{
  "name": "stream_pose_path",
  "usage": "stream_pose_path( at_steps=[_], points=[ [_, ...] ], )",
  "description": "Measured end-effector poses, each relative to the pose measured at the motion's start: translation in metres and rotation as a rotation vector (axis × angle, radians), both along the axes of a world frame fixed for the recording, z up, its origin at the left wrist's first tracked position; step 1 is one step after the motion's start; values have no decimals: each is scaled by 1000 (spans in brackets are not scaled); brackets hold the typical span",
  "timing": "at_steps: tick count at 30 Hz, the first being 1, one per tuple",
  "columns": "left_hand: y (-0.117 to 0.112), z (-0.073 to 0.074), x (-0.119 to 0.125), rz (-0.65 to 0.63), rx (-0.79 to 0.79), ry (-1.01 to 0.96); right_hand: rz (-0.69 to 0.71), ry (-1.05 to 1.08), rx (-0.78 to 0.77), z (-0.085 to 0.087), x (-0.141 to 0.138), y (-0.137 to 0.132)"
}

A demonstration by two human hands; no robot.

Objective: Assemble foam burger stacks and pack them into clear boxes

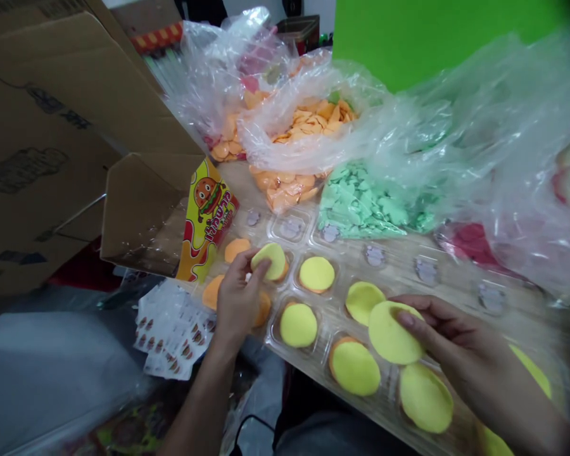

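A clear plastic tray with round pockets lies across my lap. Several pockets hold an orange round topped with a yellow round. My left hand pinches a yellow round over a pocket at the tray's left end, beside a bare orange round. My right hand holds another yellow round between thumb and fingers, above the near row of pockets.
Clear bags of orange pieces and green pieces lie behind the tray, with a red-filled bag to the right. A burger-printed card leans on a cardboard box. Small sticker sheets lie at the left.
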State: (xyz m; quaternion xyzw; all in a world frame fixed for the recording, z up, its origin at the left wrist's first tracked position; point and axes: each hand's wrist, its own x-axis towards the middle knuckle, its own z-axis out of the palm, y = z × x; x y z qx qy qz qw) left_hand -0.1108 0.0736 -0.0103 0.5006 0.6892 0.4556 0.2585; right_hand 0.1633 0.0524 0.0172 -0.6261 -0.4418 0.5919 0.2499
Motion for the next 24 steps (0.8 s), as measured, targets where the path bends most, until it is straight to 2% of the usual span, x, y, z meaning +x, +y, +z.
stream_pose_path(
  at_steps=[4, 11, 15, 21, 24],
  points=[
    [11, -8, -10, -60, 27, 162, -12, 25, -5, 5, -8, 0],
    [13, -18, -9, -157, -54, 277, -31, 73, -50, 4, -18, 5],
    [19, -18, -8, -129, -61, 399, -28, 82, -59, 2, -24, 7],
    [15, -15, -10, -151, -29, 331, -82, 293, -101, 6, -40, 10],
    [13, -11, -13, -134, 18, 331, -107, 325, -112, 7, -45, 10]
  ],
)
